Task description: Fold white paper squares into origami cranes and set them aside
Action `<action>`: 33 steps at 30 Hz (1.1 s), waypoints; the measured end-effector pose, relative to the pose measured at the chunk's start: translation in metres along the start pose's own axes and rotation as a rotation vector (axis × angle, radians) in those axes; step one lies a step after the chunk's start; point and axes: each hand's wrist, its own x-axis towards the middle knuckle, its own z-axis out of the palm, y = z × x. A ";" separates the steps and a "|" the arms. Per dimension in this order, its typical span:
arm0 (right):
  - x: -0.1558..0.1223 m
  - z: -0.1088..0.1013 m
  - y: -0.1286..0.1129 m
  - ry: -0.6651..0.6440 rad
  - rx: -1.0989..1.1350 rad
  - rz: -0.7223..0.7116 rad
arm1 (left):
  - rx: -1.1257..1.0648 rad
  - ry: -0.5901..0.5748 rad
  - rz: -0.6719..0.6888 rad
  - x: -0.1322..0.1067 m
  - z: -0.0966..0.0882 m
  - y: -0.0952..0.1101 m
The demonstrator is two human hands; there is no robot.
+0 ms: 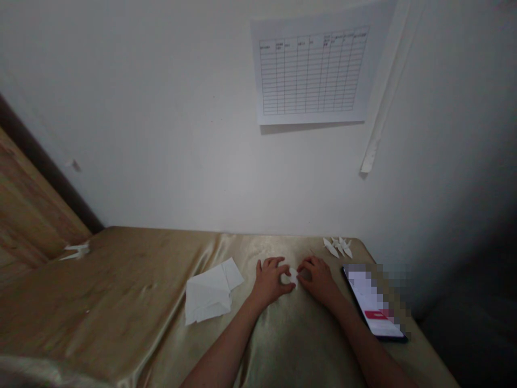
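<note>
Between my two hands is a small folded piece of white paper [292,277], held just over the cloth. My left hand [270,281] curves around its left side, thumb and index finger closed on it. From the other side, my right hand [319,277] pinches its right edge with the fingertips. The finer folds are too small to make out. Left of my left hand lies a loose pile of white paper sheets [208,293]. Several small folded paper birds [337,248] rest beyond my right hand, near the wall.
A shiny gold cloth [121,291] covers the table. To the right lies a phone [369,302] with a lit screen, partly pixelated. A printed table sheet [311,75] hangs on the white wall. White scraps [76,250] lie at the far left by a wooden panel [36,199].
</note>
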 end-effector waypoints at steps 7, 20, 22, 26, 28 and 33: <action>-0.002 0.000 0.002 0.017 0.002 -0.022 | -0.024 -0.008 0.007 0.002 -0.002 -0.005; 0.004 0.010 0.003 0.040 -0.131 0.002 | -0.028 0.072 -0.057 0.013 0.003 -0.003; 0.004 0.009 0.002 0.036 -0.130 0.002 | -0.026 0.073 -0.055 0.013 0.003 -0.003; 0.004 0.004 0.002 0.017 -0.108 -0.006 | -0.020 0.064 -0.039 0.013 0.004 -0.002; 0.004 0.003 0.002 -0.002 -0.084 0.002 | -0.017 0.047 -0.039 0.012 0.003 -0.002; 0.003 -0.001 0.002 -0.030 -0.031 0.013 | -0.007 0.029 -0.035 0.009 -0.002 0.002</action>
